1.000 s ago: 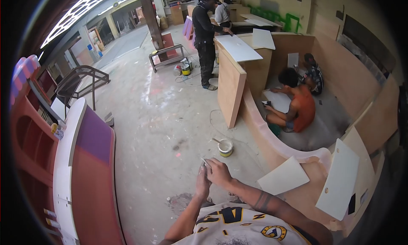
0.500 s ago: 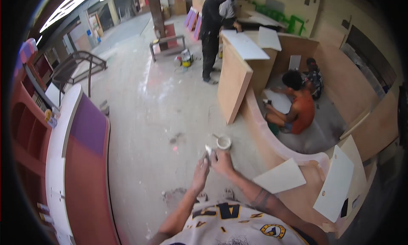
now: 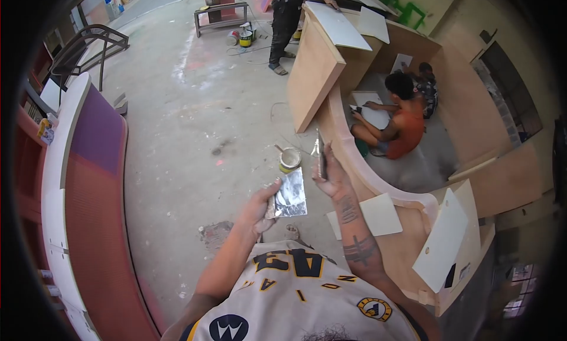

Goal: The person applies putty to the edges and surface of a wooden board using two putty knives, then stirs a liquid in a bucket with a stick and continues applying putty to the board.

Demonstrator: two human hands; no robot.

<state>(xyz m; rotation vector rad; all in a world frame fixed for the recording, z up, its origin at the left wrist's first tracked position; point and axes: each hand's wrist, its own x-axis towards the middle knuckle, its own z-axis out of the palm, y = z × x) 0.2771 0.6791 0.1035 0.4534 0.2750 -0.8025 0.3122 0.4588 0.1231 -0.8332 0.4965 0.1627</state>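
Observation:
My left hand (image 3: 261, 208) grips the edge of a shiny square metal plate (image 3: 290, 193), whose smeared flat face is turned up. To its right, my right hand (image 3: 332, 174) is raised and wrapped round a thin tool (image 3: 321, 156), seen nearly edge-on, with a bright blade. The plate and the tool are apart. Just beyond the plate an open can (image 3: 290, 158) of pale paste stands on the floor, with a stick (image 3: 280, 148) leaning out of it.
A curved wooden counter (image 3: 348, 134) runs along the right, with white panels (image 3: 381, 214) on it. Two people (image 3: 407, 128) sit inside it. Another person (image 3: 286, 28) stands beyond. At the left is a pink and purple counter (image 3: 94, 193).
My hands have moved apart, the left now showing the plate's flat face and the right lifted to the right with the tool. The view has tilted down and shifted.

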